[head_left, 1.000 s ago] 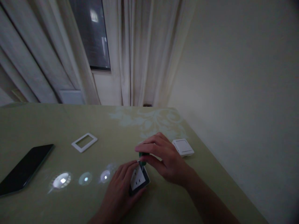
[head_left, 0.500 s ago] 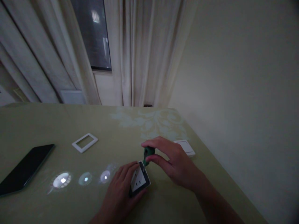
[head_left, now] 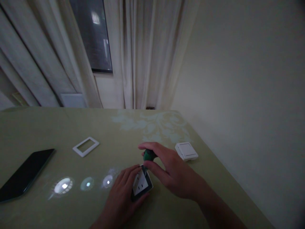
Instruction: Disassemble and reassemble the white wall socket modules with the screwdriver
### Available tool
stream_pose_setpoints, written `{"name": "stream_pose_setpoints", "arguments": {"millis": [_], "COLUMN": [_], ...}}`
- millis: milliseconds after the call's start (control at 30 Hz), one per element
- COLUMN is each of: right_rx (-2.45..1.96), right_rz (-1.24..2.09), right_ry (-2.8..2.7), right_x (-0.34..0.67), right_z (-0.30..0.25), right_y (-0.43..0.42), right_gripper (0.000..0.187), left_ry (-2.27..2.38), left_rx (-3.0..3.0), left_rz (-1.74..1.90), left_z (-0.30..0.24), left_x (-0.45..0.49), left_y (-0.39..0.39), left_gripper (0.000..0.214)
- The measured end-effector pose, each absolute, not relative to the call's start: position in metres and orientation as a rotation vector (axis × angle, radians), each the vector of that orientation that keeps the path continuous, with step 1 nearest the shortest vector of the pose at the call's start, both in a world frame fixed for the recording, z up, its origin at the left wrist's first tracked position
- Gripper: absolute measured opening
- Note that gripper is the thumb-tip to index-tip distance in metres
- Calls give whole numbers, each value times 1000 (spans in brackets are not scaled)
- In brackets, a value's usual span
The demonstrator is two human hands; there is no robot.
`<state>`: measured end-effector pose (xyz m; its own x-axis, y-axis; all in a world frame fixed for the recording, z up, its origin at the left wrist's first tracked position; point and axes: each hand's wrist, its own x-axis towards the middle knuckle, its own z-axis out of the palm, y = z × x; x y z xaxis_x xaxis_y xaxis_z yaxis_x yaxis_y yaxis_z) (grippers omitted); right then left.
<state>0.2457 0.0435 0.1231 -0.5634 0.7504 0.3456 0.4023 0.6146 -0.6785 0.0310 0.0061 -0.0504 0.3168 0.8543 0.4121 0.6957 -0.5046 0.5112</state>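
Observation:
My left hand (head_left: 121,194) is closed around the left side of a wall socket (head_left: 141,187), pressing it to the table. The socket has a white face with slots and a dark border; my fingers cover its left part. In my right hand (head_left: 170,168) is a small screwdriver with a green handle (head_left: 149,155), gripped between thumb and fingers. Its shaft slants down to the dark border near the socket's upper right edge. I cannot make out a screw at the tip.
A white rectangular frame (head_left: 85,147) lies left of centre on the table (head_left: 95,124). Farther left is a dark tablet or phone (head_left: 26,175). A white wall switch (head_left: 186,150) sits beyond my right hand, near the table's right edge. A wall (head_left: 238,95) runs along the right.
My right hand has shifted slightly left and turned with the screwdriver, uncovering more of the white switch. The left hand keeps its hold on the socket.

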Motion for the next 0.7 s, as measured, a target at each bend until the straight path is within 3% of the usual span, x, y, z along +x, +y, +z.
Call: {"name": "stream_pose_setpoints", "arguments": {"millis": [133, 300, 433, 700], "right_rx": [-867, -995, -1185, -1012], "right_rz": [756, 585, 476, 924], "right_ry": [-2274, -2177, -1995, -2155], "right_x": [253, 242, 231, 246], "right_z": [130, 116, 106, 112], "right_y": [39, 44, 47, 54], "right_gripper": [56, 32, 34, 35], "left_ry": [1424, 1444, 1444, 1285], "left_rx": [2338, 2343, 2347, 2246], "left_rz": [954, 966, 970, 911], "left_z": [-53, -54, -54, -42], "left_x": [31, 31, 32, 17], "left_y": [5, 6, 6, 9], "left_gripper": [72, 71, 72, 91]}}
